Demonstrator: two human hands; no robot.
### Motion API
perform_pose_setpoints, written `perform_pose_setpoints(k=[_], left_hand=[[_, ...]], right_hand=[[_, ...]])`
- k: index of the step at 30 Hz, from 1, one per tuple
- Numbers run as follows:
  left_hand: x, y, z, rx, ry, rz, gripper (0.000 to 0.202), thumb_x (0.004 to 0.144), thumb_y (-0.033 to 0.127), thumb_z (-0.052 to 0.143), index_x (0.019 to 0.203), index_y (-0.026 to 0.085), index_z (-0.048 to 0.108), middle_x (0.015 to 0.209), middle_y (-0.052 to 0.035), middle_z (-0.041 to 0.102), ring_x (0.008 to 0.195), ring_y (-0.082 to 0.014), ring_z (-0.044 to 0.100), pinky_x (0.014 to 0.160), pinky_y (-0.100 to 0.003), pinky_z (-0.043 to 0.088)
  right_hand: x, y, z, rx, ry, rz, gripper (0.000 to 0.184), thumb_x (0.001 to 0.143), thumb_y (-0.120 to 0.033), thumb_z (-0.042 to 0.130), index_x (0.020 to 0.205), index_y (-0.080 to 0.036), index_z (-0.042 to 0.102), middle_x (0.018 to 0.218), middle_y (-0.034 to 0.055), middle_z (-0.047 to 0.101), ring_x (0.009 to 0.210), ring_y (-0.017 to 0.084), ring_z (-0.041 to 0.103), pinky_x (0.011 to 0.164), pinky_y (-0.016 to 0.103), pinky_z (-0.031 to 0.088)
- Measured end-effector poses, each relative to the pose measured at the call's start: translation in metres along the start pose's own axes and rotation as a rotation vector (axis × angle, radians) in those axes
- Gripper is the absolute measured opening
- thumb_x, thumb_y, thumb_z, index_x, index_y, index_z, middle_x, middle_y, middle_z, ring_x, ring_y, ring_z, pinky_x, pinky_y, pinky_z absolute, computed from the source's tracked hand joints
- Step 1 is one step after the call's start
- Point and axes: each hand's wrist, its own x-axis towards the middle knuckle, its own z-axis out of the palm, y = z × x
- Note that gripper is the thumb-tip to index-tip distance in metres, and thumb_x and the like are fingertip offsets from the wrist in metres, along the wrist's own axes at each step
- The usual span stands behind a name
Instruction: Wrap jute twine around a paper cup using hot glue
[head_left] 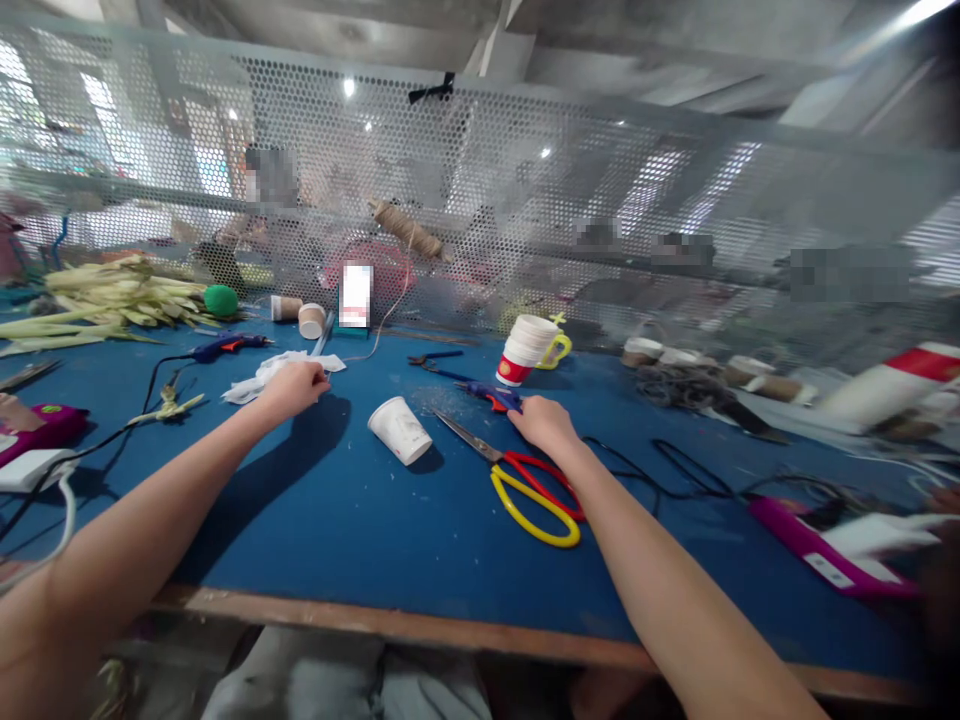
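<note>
My right hand is closed at the rear end of a blue glue gun with a red-orange trigger, which lies low over the table. My left hand is in a pinch beside a crumpled white tissue or plastic; whatever its fingers hold is too small to make out. Between the hands a white paper cup lies tipped on its side. Large scissors with one red and one yellow handle rest near my right forearm. Behind my right hand stands a tilted stack of paper cups beside a yellow handle-shaped piece.
Pliers lie behind the cup. A phone stands against the perforated screen, where a twine spool hangs. Left are another glue gun, a green ball and pale husks. A purple power strip lies right.
</note>
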Motion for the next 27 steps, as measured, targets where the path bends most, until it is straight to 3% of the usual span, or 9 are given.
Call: perform_pose_setpoints(k=[5,9,14,17,19,21,23,25,27], left_hand=[[-0.001,-0.013,-0.003,0.180,-0.001,-0.106,0.008,0.060,0.018,0.058,0.052,0.016,0.055,0.067,-0.0114,0.062,0.083,-0.0301,0.058,0.071,-0.035,0.038],[-0.003,-0.010,-0.001,0.211,-0.023,-0.124,0.009,0.059,0.019,0.058,0.051,0.016,0.055,0.067,-0.0130,0.062,0.082,-0.0326,0.059,0.069,-0.036,0.039],[-0.002,0.003,-0.010,0.165,0.003,-0.068,0.014,0.063,0.024,0.057,0.051,0.018,0.053,0.061,-0.0090,0.061,0.074,-0.0275,0.060,0.063,-0.031,0.039],[-0.004,0.022,-0.017,0.030,-0.022,0.027,0.015,0.070,0.030,0.054,0.062,0.018,0.056,0.062,-0.0047,0.062,0.062,-0.0180,0.058,0.058,-0.026,0.040],[-0.006,0.042,-0.018,-0.330,-0.068,0.153,0.013,0.069,0.029,0.057,0.067,0.016,0.054,0.061,-0.0034,0.061,0.057,-0.0138,0.056,0.054,-0.024,0.041],[-0.009,0.066,-0.017,-0.515,-0.121,0.269,0.011,0.067,0.025,0.059,0.068,0.015,0.053,0.059,-0.0003,0.059,0.055,-0.0106,0.054,0.054,-0.022,0.041],[-0.011,0.089,-0.015,-0.594,-0.172,0.365,0.010,0.067,0.020,0.060,0.068,0.014,0.052,0.058,0.0017,0.056,0.053,-0.0080,0.052,0.052,-0.020,0.041],[-0.011,0.105,-0.011,-0.660,-0.168,0.438,0.010,0.068,0.017,0.059,0.066,0.014,0.050,0.056,0.0035,0.053,0.052,-0.0065,0.050,0.052,-0.019,0.040],[-0.009,0.113,-0.007,-0.692,-0.141,0.473,0.008,0.070,0.016,0.058,0.070,0.014,0.050,0.059,0.0026,0.055,0.054,-0.0068,0.052,0.053,-0.020,0.041]], right_hand=[[-0.006,0.000,-0.003,0.012,0.043,-0.009,0.032,0.084,-0.029,0.046,0.099,-0.008,0.064,0.101,0.0196,0.064,0.094,0.028,0.060,0.073,0.032,0.044],[-0.017,-0.006,-0.012,0.051,0.177,-0.066,0.037,0.086,-0.038,0.044,0.106,-0.011,0.061,0.107,0.0163,0.060,0.102,0.026,0.055,0.080,0.030,0.041],[-0.035,-0.022,-0.027,0.390,0.273,-0.266,0.023,0.083,-0.030,0.051,0.085,-0.014,0.067,0.090,0.0089,0.066,0.081,0.018,0.060,0.075,0.025,0.043],[-0.050,-0.035,-0.039,0.606,0.289,-0.424,0.018,0.081,-0.027,0.052,0.082,-0.015,0.066,0.084,0.0062,0.066,0.076,0.017,0.059,0.072,0.026,0.044],[-0.059,-0.046,-0.049,0.730,0.316,-0.597,0.017,0.081,-0.027,0.052,0.087,-0.016,0.064,0.091,0.0067,0.064,0.081,0.017,0.058,0.073,0.028,0.045],[-0.066,-0.058,-0.059,0.854,0.290,-0.767,0.022,0.081,-0.026,0.051,0.099,-0.017,0.060,0.105,0.0080,0.061,0.085,0.016,0.057,0.070,0.028,0.047],[-0.069,-0.070,-0.067,0.973,0.141,-0.860,0.031,0.084,-0.028,0.047,0.113,-0.019,0.052,0.107,0.0080,0.059,0.074,0.013,0.057,0.060,0.027,0.048],[-0.068,-0.078,-0.072,1.076,-0.045,-0.896,0.028,0.086,-0.032,0.043,0.109,-0.018,0.050,0.091,0.0062,0.061,0.060,0.010,0.054,0.049,0.024,0.046],[-0.066,-0.080,-0.074,1.121,-0.110,-0.851,0.024,0.085,-0.035,0.043,0.092,-0.016,0.054,0.074,0.0032,0.059,0.053,0.009,0.051,0.044,0.022,0.043]])
